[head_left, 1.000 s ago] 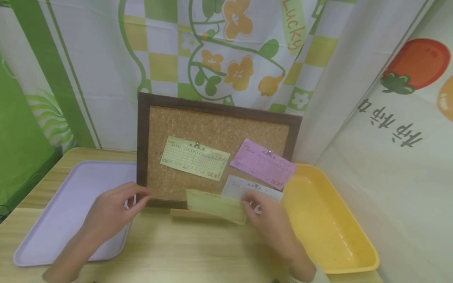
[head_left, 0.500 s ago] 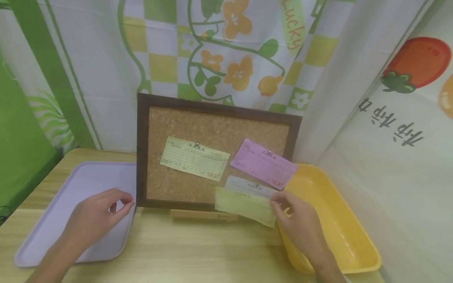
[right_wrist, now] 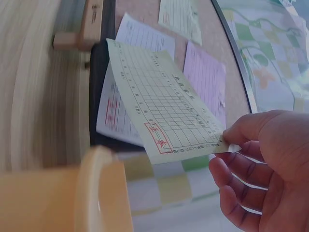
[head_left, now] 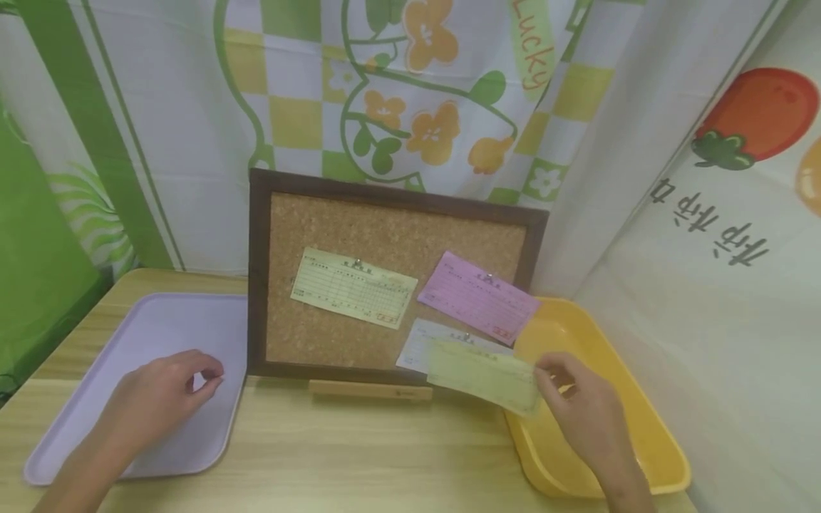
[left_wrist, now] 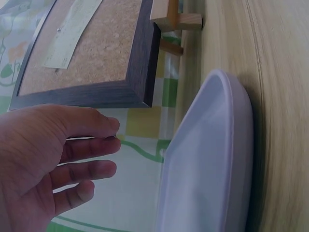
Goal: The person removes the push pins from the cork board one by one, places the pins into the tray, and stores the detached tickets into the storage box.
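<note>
My right hand (head_left: 586, 410) pinches a pale yellow-green receipt slip (head_left: 481, 374) by its right end, in front of the cork board's lower right. In the right wrist view the slip (right_wrist: 154, 101) shows a printed grid and a red stamp box. My left hand (head_left: 157, 395) is over the lilac tray, thumb and forefinger tips together on a tiny pin-like thing, barely visible. Pinned to the cork board (head_left: 333, 221) are a yellow slip (head_left: 353, 288), a pink slip (head_left: 477, 296) and a white slip (head_left: 417, 345), the last partly hidden by the held slip.
The lilac tray (head_left: 154, 313) lies at the left of the wooden table (head_left: 359, 449). A deep yellow tray (head_left: 648, 442) stands at the right, beneath my right hand. A wooden stand (head_left: 372, 390) props the dark-framed board against a patterned curtain (head_left: 295, 121).
My right hand has carried the yellow-green slip rightwards, from the board's lower middle toward the yellow tray. My left hand has drawn away from the board's frame, leftwards over the lilac tray.
</note>
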Tool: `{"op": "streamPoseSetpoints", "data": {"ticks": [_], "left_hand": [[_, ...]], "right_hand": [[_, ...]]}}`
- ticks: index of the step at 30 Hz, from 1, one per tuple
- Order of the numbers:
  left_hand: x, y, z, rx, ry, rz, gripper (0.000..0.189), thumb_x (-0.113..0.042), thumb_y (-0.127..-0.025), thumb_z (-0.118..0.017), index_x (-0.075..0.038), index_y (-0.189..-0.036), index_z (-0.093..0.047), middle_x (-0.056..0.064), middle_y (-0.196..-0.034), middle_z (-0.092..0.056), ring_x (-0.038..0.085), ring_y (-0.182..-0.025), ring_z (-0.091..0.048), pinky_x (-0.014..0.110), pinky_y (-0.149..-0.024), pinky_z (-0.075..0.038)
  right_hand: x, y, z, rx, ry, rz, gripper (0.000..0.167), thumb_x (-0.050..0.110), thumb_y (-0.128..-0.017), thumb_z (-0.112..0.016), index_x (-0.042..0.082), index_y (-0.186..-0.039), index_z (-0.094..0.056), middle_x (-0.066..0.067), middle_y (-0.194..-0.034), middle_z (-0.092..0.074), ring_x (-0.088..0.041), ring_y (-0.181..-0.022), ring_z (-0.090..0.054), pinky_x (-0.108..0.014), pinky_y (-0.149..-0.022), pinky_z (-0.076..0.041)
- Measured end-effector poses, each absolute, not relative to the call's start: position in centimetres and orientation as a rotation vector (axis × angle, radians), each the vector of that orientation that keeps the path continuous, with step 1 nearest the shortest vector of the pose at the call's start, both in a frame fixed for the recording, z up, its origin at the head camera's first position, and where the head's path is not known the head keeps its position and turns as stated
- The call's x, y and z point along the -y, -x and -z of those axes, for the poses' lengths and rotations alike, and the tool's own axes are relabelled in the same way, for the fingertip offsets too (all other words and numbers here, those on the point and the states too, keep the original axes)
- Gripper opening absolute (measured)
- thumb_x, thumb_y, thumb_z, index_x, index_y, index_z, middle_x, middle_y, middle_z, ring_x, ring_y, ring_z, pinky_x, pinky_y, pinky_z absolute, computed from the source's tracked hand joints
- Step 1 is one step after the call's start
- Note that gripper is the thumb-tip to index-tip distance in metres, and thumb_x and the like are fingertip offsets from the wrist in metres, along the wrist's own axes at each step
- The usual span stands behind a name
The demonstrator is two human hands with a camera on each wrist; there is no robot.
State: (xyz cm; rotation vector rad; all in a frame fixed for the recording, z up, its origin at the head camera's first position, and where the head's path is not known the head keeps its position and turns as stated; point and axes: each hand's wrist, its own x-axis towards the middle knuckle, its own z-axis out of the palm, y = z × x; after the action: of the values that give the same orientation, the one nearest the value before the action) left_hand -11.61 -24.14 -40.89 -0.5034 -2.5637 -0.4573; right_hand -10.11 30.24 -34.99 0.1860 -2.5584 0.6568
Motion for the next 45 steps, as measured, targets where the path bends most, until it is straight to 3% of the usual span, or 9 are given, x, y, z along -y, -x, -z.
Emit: {"op": "streamPoseSetpoints", "data": {"ticks": [8,13,16,23,33,45], "left_hand": [[25.3,11.9,41.3,2.802,0.409,0.505,0.01,-0.01,-0.083,-0.08,-0.013,-0.091,-0.076,0.003,-0.092,-0.074,0.017,-0.07,-0.063,0.043,-0.058,-0.056],[25.9,12.1,41.4,2.87,0.375,0.526,0.01,-0.01,-0.084,-0.08,-0.012,-0.093,-0.076,0.003,-0.09,-0.073,0.02,-0.073,-0.064,0.047,-0.061,-0.056],[26.1,12.1,41.5,2.889,0.365,0.531,0.01,-0.011,-0.084,-0.08,-0.012,-0.092,-0.076,0.001,-0.087,-0.072,0.022,-0.074,-0.065,0.048,-0.061,-0.055],[26.5,12.1,41.6,2.932,0.35,0.532,0.007,-0.012,-0.084,-0.08,-0.015,-0.088,-0.074,-0.002,-0.082,-0.07,0.025,-0.074,-0.066,0.052,-0.062,-0.055],[26.9,12.4,41.7,2.977,0.344,0.544,0.005,-0.011,-0.086,-0.079,-0.014,-0.089,-0.075,0.0,-0.083,-0.07,0.026,-0.075,-0.066,0.052,-0.062,-0.055],[27.5,12.2,42.7,2.974,0.356,0.536,0.008,-0.009,-0.084,-0.08,-0.014,-0.089,-0.076,-0.001,-0.082,-0.07,0.023,-0.074,-0.065,0.051,-0.064,-0.056]], "right_hand": [[-33.3,9.8,35.2,2.573,-0.053,-0.648,0.009,0.022,-0.098,-0.072,0.016,-0.104,-0.074,0.0,-0.089,-0.075,-0.006,-0.075,-0.065,-0.022,-0.062,-0.051],[-34.9,9.6,34.9,2.58,0.023,-0.612,0.012,0.026,-0.098,-0.071,0.016,-0.105,-0.074,-0.004,-0.094,-0.077,-0.001,-0.078,-0.064,-0.016,-0.065,-0.048],[-35.9,9.4,34.8,2.606,0.077,-0.588,0.014,0.027,-0.098,-0.071,0.016,-0.106,-0.074,-0.006,-0.097,-0.077,-0.006,-0.08,-0.066,-0.017,-0.067,-0.047],[-37.8,9.1,35.1,2.651,0.163,-0.533,0.017,0.028,-0.099,-0.067,0.015,-0.107,-0.073,-0.012,-0.102,-0.076,-0.029,-0.084,-0.071,-0.036,-0.07,-0.046],[-39.1,8.9,35.2,2.82,0.284,-0.508,0.033,0.034,-0.103,-0.058,0.007,-0.12,-0.068,-0.021,-0.115,-0.071,-0.041,-0.095,-0.068,-0.059,-0.075,-0.049],[-40.3,8.6,36.1,2.833,0.315,-0.401,0.025,0.03,-0.099,-0.059,0.011,-0.11,-0.071,-0.015,-0.106,-0.074,-0.036,-0.084,-0.069,-0.037,-0.058,-0.045]]}}
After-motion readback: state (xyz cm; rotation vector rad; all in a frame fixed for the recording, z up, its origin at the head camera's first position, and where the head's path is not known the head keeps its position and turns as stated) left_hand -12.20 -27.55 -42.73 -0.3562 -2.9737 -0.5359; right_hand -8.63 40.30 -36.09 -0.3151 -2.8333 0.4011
